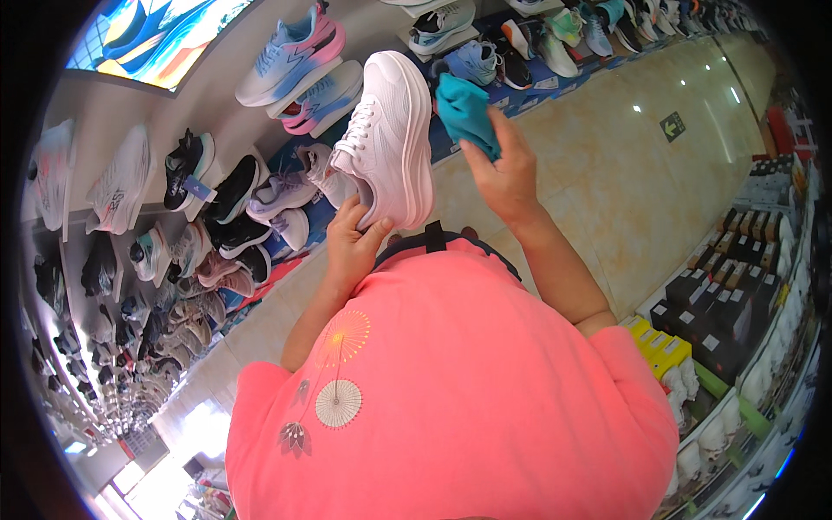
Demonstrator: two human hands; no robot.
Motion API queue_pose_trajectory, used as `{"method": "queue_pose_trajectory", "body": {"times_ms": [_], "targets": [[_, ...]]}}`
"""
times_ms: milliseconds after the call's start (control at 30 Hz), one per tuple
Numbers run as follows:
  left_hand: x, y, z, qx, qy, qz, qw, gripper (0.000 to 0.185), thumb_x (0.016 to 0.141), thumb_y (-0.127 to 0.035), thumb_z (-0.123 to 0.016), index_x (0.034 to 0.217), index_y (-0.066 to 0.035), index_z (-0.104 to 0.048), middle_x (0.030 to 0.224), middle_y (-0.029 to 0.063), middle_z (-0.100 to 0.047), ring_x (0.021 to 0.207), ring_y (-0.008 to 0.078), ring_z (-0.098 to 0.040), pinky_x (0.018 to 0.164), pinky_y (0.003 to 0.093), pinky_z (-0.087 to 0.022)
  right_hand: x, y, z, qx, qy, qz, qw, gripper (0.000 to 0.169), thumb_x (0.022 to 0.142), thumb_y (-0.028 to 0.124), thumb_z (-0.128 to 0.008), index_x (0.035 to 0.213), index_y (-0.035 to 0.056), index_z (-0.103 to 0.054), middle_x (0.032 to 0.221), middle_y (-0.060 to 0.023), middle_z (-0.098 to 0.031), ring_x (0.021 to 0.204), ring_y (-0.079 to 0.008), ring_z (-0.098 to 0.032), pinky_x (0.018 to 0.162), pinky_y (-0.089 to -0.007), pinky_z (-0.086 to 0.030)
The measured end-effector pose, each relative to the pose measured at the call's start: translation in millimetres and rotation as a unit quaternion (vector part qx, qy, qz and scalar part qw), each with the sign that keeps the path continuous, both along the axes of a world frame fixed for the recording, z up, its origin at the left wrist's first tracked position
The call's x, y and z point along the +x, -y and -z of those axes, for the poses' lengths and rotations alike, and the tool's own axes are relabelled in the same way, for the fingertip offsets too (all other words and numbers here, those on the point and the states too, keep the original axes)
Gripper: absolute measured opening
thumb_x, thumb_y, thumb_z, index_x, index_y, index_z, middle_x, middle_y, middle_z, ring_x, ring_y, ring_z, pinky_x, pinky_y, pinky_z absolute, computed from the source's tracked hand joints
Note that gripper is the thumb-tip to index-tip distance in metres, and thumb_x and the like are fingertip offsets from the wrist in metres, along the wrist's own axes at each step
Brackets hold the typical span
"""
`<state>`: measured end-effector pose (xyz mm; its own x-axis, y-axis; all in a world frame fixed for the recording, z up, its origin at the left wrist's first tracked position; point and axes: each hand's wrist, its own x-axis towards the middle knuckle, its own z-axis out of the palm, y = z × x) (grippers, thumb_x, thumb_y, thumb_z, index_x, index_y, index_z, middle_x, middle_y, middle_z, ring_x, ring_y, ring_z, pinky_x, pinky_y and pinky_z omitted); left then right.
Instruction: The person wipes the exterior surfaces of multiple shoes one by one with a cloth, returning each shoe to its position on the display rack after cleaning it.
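Note:
A pale pink or white running shoe (393, 123) is held up by its heel in my left hand (356, 240), with the fingers inside the collar and the thumb on the outside. The toe points away from me, and its thick sole faces right. My right hand (510, 166) grips a bunched teal cloth (467, 114) to the right of the shoe. Cloth and shoe are apart. Behind the held shoe, a similar light shoe (325, 172) stands on the display beside a pale lilac sneaker (281, 194).
Wall shelves at the left bear rows of sneakers, among them a blue and pink pair (292, 55). More shoes (556, 52) line a low blue ledge along the top. Stacked dark shoe boxes (715, 312) and yellow boxes (656, 344) stand at the right, beyond the tiled floor (598, 169).

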<state>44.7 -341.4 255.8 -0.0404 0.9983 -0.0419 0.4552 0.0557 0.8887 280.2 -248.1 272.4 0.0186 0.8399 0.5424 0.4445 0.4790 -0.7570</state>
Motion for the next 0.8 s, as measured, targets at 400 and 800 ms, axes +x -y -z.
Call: {"method": "queue_pose_trajectory", "body": {"times_ms": [400, 800], "targets": [[-12, -17, 0, -0.062, 0.11, -0.004, 0.992, 0.025, 0.081, -0.018, -0.07, 0.091, 0.004, -0.062, 0.093, 0.0091, -0.062, 0.069, 0.0153, -0.059, 0.06, 0.027, -0.045, -13, 88, 0, -0.189, 0.253, -0.258, 0.913, 0.045, 0.07, 0.004, -0.065, 0.112, 0.0194, -0.059, 0.095, -0.0095, -0.057, 0.078, -0.0337, -0.06, 0.063, -0.0396, -0.051], [-24, -19, -4, 0.117, -0.091, 0.071, 0.986, 0.02, 0.072, -0.014, -0.073, 0.087, -0.003, -0.066, 0.109, 0.0214, -0.057, 0.092, 0.0339, -0.059, 0.078, 0.0351, -0.047, -18, 82, -5, -0.22, 0.156, -0.22, 0.937, 0.043, 0.073, 0.003, -0.066, 0.114, 0.0138, -0.059, 0.104, -0.0107, -0.06, 0.088, -0.0311, -0.061, 0.072, -0.0347, -0.05]]}}
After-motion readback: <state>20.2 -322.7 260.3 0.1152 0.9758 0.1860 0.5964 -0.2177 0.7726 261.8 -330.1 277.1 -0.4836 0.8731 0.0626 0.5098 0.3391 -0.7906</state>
